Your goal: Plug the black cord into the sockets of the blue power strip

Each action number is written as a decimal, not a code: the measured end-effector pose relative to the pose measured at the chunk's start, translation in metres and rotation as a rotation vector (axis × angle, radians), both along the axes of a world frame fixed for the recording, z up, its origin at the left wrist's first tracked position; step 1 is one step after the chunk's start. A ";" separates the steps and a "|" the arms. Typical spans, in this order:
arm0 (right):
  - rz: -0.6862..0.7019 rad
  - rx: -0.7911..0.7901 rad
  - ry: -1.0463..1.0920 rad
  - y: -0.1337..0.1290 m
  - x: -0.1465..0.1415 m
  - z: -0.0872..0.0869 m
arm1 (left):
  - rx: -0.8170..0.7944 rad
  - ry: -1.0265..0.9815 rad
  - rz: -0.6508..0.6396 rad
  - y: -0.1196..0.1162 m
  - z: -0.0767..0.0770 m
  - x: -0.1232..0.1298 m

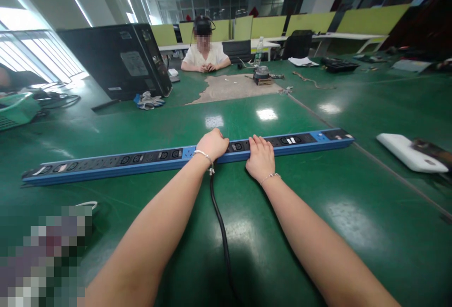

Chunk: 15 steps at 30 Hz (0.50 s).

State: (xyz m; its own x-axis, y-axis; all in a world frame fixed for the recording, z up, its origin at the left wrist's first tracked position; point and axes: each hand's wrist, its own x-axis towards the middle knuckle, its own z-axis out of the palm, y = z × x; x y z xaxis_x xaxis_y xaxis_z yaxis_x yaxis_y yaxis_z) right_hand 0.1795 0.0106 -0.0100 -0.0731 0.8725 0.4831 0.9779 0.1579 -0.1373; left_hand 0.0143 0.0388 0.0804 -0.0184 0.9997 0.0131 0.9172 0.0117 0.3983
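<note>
My left hand (213, 143) is curled over the middle of a long blue power strip (106, 171), which lies across the green tabletop (169, 231), a black cord (221, 227) running toward me from beneath that hand. My right hand (261, 156) rests half open on the strip just beside it, fingertips on its top.

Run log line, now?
left hand curled on long blue-black socket strip | right hand laid on strip | black cable below left wrist
</note>
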 end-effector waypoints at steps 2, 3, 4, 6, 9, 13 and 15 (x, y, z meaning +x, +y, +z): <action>-0.001 -0.002 0.003 0.000 -0.001 0.000 | -0.014 0.045 -0.011 0.006 0.001 0.003; -0.001 -0.003 0.005 0.000 -0.001 0.000 | -0.020 0.068 -0.018 0.007 0.002 0.004; -0.001 -0.004 0.007 0.000 -0.001 0.000 | -0.024 0.090 -0.026 0.008 0.003 0.005; -0.001 -0.002 0.016 0.000 -0.001 0.000 | -0.027 0.126 -0.037 0.010 0.007 0.005; 0.001 -0.003 0.029 0.000 -0.001 0.001 | -0.026 0.146 -0.022 0.009 0.009 0.006; -0.002 -0.011 0.042 0.000 -0.002 0.001 | -0.043 0.140 0.002 0.004 0.011 0.008; -0.008 -0.015 0.046 -0.001 -0.003 0.002 | -0.044 0.140 0.010 0.001 0.011 0.009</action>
State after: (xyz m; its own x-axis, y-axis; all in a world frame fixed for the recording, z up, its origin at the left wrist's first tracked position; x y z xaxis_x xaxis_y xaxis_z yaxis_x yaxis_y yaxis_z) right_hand 0.1770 0.0099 -0.0081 -0.0439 0.8800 0.4730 0.9718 0.1475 -0.1842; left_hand 0.0229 0.0398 0.0916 -0.0291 0.9992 -0.0281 0.9635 0.0355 0.2655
